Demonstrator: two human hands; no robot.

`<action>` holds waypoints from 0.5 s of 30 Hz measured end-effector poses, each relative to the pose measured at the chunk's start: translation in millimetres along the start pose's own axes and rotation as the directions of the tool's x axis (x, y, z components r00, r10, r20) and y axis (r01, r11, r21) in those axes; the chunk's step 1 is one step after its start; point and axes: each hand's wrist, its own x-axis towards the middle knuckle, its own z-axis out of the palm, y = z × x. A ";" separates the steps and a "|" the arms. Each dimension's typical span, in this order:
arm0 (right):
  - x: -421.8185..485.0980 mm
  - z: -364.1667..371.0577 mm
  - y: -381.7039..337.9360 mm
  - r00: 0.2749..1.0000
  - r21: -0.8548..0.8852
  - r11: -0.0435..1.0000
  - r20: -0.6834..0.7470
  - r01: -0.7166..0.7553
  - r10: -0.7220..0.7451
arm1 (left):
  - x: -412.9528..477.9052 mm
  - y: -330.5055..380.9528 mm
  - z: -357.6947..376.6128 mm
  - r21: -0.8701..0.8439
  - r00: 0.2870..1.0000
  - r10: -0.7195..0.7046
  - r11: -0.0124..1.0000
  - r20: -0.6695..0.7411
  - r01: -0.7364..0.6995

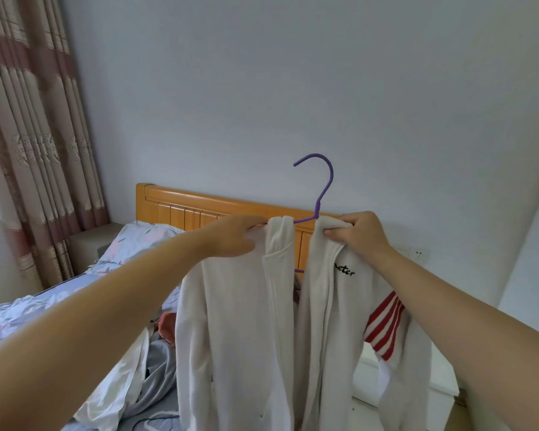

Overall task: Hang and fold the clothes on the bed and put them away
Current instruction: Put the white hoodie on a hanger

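A cream jacket [240,321] with black lettering on the chest and red-and-white stripes on one sleeve hangs open in front of me on a purple hanger [322,188], whose hook points up. My left hand [234,236] grips the jacket's left shoulder at the hanger's end. My right hand [360,233] pinches the right shoulder and collar fabric. Most of the hanger's bar is hidden under the cloth. Below lie more clothes on the bed [44,309]: a grey garment [162,377], a white one [119,396] and a reddish one [168,326].
The wooden headboard [181,206] stands against the pale wall behind the jacket. A floral pillow [134,244] lies at the bed's head, beside a grey nightstand [87,241] and striped curtains [35,144] on the left. A wall socket [417,253] sits at right.
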 end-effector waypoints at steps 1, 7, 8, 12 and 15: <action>-0.2 0.4 -1.0 1.000 0.017 1.000 0.013 0.011 -0.012 | 4.3 12.5 0.6 -0.068 1.000 0.008 0.998 0.007 -0.007; -3.7 -7.8 -12.3 0.984 -0.012 0.997 0.166 0.071 -0.068 | 19.6 30.7 14.1 -0.005 0.989 -0.029 1.000 -0.148 0.029; -0.9 -17.1 -16.5 0.966 -0.076 0.996 0.259 0.035 -0.015 | 19.3 29.3 15.4 -0.021 0.972 -0.041 0.999 -0.229 0.037; 7.2 -57.1 -27.9 0.669 -0.433 0.891 0.622 -0.139 0.407 | 18.4 22.4 19.1 -0.162 0.914 -0.080 0.987 -0.399 0.015; 6.4 -61.6 -19.3 0.501 -0.239 0.865 0.734 -0.442 0.459 | 18.5 16.6 20.2 -0.257 0.933 -0.036 0.964 -0.359 -0.061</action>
